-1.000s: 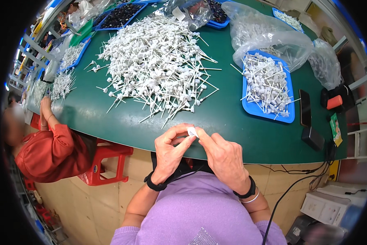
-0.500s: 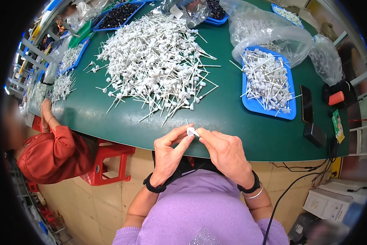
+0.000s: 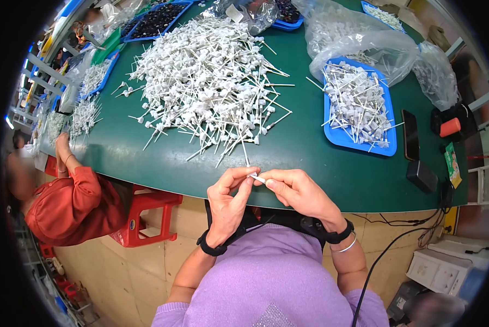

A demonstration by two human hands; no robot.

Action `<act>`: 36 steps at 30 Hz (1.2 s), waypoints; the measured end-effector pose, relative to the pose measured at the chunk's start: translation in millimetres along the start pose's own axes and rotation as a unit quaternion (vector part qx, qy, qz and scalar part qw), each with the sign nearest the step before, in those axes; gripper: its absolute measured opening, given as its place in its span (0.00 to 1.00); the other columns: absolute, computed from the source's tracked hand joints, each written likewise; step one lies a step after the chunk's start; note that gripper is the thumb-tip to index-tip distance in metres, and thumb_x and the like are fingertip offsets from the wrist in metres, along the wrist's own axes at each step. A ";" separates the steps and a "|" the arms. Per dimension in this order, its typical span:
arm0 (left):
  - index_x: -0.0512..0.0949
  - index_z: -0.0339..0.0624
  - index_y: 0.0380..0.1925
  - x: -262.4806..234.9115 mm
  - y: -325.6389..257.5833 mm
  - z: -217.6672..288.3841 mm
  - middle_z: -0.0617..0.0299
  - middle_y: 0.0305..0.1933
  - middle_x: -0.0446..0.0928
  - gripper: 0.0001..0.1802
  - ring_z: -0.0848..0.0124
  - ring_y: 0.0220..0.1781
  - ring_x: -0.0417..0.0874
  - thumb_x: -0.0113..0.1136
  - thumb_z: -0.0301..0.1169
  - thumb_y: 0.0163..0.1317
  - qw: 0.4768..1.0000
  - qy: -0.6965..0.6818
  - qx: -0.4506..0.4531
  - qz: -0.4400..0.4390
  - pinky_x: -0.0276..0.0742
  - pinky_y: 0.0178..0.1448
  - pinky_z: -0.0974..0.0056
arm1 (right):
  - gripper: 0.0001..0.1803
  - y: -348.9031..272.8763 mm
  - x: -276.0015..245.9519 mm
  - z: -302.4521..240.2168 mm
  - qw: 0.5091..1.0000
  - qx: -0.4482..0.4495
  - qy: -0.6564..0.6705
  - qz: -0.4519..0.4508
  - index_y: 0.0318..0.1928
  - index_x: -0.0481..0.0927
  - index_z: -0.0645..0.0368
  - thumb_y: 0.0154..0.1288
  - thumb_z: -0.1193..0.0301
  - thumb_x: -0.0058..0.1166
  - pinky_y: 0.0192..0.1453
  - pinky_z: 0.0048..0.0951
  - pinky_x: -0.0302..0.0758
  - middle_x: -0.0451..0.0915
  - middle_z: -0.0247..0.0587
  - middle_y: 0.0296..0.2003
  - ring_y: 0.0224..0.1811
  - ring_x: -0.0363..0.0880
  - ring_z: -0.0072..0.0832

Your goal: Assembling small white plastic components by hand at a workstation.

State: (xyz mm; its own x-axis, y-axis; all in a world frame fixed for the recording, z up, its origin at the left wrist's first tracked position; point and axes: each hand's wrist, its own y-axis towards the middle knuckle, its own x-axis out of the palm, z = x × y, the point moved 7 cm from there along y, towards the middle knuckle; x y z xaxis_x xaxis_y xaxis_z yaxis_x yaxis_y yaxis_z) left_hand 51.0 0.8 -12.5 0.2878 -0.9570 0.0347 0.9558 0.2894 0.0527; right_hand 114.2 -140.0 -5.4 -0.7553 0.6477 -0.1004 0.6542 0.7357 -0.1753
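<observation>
Close to the table's near edge, my left hand (image 3: 228, 199) pinches a white plastic cap piece with a thin tube (image 3: 248, 156) between thumb and fingers. The tube sticks out away from me, toward the pile. My right hand (image 3: 299, 191) is closed on a small white tapered piece (image 3: 259, 179), whose tip meets the cap piece at my left fingertips. Whether the two are joined is hidden by the fingers. Beyond my hands lies a large pile of white cap pieces with tubes (image 3: 206, 82). More of them fill a blue tray (image 3: 389, 144) on the right.
A clear plastic bag (image 3: 383, 52) with white parts lies behind the tray. A phone (image 3: 410, 133) and a black box (image 3: 421, 176) are at the right. Cables (image 3: 383, 245) hang beside me. At left a co-worker in a red top (image 3: 73, 204) sits by a red stool (image 3: 146, 218).
My right hand has tilted and its fingers now lie flatter around the tapered piece. The cap piece has turned, so its tube shows more, pointing away from me.
</observation>
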 end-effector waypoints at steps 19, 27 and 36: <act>0.78 0.30 0.52 2.4 6.1 -10.0 0.56 0.44 0.86 0.13 0.77 0.44 0.84 0.59 0.20 0.69 0.995 -0.055 -0.014 0.079 0.80 0.49 0.73 | 0.13 -21.5 15.7 -37.4 0.876 -0.143 -0.386 0.253 0.53 0.76 0.56 0.70 0.70 0.55 0.22 0.42 0.75 0.76 0.45 0.25 0.22 0.81 0.45; 0.76 0.28 0.54 5.8 4.1 -4.3 0.54 0.45 0.86 0.15 0.76 0.45 0.84 0.58 0.18 0.69 0.996 -0.009 0.017 0.092 0.80 0.50 0.72 | 0.14 -23.2 19.2 -39.4 0.862 -0.119 -0.419 0.259 0.54 0.75 0.56 0.70 0.69 0.55 0.22 0.39 0.77 0.75 0.43 0.26 0.22 0.82 0.42; 0.77 0.29 0.55 5.7 3.0 -4.8 0.54 0.44 0.86 0.15 0.76 0.45 0.84 0.58 0.18 0.68 0.995 0.036 0.031 0.093 0.80 0.51 0.72 | 0.15 -23.3 20.7 -39.4 0.854 -0.123 -0.437 0.254 0.55 0.74 0.56 0.68 0.73 0.54 0.23 0.38 0.78 0.75 0.42 0.27 0.23 0.83 0.40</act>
State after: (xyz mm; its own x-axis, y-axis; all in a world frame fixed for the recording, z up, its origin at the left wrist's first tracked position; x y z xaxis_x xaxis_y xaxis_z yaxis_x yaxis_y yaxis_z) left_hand 55.8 -3.9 -16.9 0.4649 -0.8851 -0.0216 0.8806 0.4598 0.1140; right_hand 84.8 -136.0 35.2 -0.0417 0.5794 -0.8140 0.8132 0.4930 0.3093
